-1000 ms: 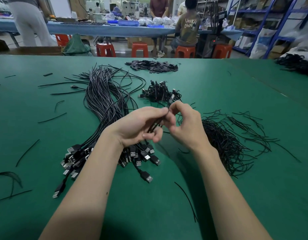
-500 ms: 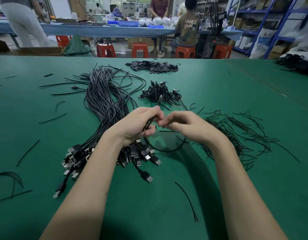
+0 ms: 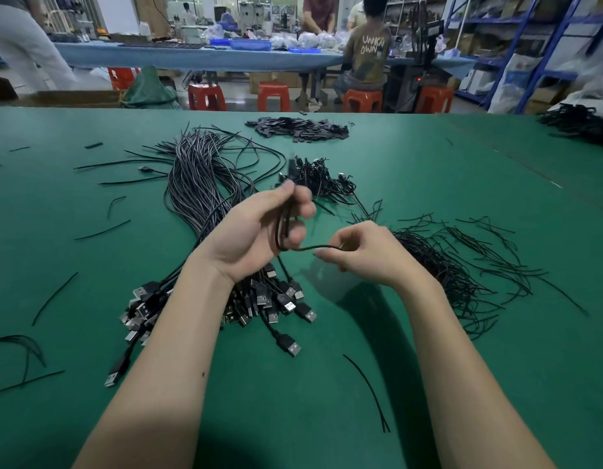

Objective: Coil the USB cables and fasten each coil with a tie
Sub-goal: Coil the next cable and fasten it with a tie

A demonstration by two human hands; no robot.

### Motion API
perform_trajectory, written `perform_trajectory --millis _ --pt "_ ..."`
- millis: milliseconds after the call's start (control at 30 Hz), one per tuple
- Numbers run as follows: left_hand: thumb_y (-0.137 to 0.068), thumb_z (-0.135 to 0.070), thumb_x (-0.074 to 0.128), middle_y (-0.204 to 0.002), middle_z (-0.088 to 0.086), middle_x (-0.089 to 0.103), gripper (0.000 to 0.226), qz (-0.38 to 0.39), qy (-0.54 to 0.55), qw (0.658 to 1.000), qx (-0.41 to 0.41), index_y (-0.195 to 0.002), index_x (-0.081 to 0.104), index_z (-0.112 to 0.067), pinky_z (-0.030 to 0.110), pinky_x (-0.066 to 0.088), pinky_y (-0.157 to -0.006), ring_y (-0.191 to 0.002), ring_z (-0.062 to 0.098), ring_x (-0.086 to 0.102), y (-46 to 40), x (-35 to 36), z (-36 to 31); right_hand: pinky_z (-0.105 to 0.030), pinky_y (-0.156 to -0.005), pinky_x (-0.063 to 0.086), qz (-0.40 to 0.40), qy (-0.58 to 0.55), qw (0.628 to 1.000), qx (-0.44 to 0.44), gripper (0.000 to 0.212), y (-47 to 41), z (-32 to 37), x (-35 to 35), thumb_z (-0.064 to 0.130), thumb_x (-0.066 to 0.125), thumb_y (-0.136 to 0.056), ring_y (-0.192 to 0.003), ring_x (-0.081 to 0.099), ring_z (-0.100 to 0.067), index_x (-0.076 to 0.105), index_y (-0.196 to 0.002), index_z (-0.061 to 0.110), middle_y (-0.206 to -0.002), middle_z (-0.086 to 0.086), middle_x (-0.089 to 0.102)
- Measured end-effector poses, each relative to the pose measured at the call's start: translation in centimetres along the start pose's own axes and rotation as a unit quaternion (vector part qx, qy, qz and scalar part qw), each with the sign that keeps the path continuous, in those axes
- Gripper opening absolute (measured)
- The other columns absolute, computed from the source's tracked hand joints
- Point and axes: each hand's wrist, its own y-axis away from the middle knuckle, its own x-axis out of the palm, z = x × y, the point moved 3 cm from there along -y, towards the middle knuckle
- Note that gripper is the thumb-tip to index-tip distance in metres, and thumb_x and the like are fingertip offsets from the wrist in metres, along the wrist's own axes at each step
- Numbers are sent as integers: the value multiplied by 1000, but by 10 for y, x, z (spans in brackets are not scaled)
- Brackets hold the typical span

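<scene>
Green counter (image 3: 462, 384) all around — mid-frame, the left hand (image 3: 259, 228) has lifted, fingers gripping the cable (image 3: 286, 228) loops; the right hand (image 3: 364, 255) now pinches the tail, so coiling goes on.

Beyond my green table (image 3: 428, 384) I see red stools (image 3: 273, 95), a far blue-topped bench (image 3: 191, 59), blue shelving (image 3: 530, 45) at right, and a seated person (image 3: 369, 52).

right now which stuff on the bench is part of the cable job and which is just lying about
In the job:
- cable, held by left hand and right hand
- uncoiled cables
- ties
- coiled cables

Lying about:
- flat black pieces
- stray tie
- red stools
</scene>
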Motion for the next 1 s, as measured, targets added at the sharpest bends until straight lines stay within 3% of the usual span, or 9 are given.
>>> perform_trajectory --millis 133,233,300,433,567,667,733,867,1000 --pt "-109 -27 35 -105 15 75 41 91 -224 963 -121 -107 71 -6 26 60 -77 -95 26 74 2 5 11 -25 -58 39 -165 63 984 -27 13 3 11 -17 41 75 -79 -65 58 -11 70 -75 30 -61 11 62" --pt "-110 -25 33 -109 11 76 41 23 -337 931 -140 -116 67 -3 32 57 -95 -107 21 71 -8 0 23 -27 -62 42 -258 88 960 -63 4 8 27 -30 32 72 -80 -66 57 -11 70 -82 30 -64 13 64" --pt "-110 -23 35 -105 8 77 38 -59 -341 933 -97 -112 69 -5 36 56 -98 -103 18 72 -14 -3 28 -26 -62 43 -253 63 962 -79 4 10 33 -35 27 71 -82 -64 55 -5 67 -84 27 -68 13 65" --pt "-110 -23 33 -99 12 77 40 -177 -113 978 6 -107 68 -5 32 60 -80 -94 23 73 -22 -5 25 -19 -60 45 8 -133 987 -86 14 11 41 -21 24 70 -94 -62 57 -8 62 -85 17 -76 8 70" --pt "-110 -26 27 -114 15 73 48 -130 154 978 56 -113 68 -2 31 60 -83 -106 24 71 -22 -1 17 -30 -60 54 236 -274 932 -32 11 16 32 5 11 62 -100 -64 55 -19 56 -91 13 -76 -4 63" --pt "-108 -24 33 -106 9 75 49 -87 208 972 63 -99 78 -7 26 60 -73 -95 19 74 -15 -7 8 -22 -51 47 307 -241 920 28 11 19 14 17 13 62 -101 -55 48 -13 56 -92 15 -73 -2 59" --pt "-106 -25 38 -100 4 76 45 -69 156 984 48 -94 80 -12 20 56 -63 -84 14 73 -9 -8 6 -20 -46 36 263 -190 944 62 12 15 2 13 24 67 -99 -50 43 -9 58 -92 18 -71 0 58" --pt "-100 -30 48 -94 4 76 36 -12 -18 1000 -18 -89 80 -18 16 50 -57 -67 10 67 -4 -5 10 -23 -47 29 54 -118 983 129 31 7 -12 -12 49 84 -77 -50 38 -9 65 -80 25 -58 12 55" --pt "-106 -31 40 -104 16 75 42 37 -202 971 -123 -97 75 -10 18 50 -55 -75 19 73 -9 -1 24 -17 -43 30 -98 -194 972 92 21 4 -5 -25 34 79 -86 -41 39 -2 63 -80 22 -52 14 55"
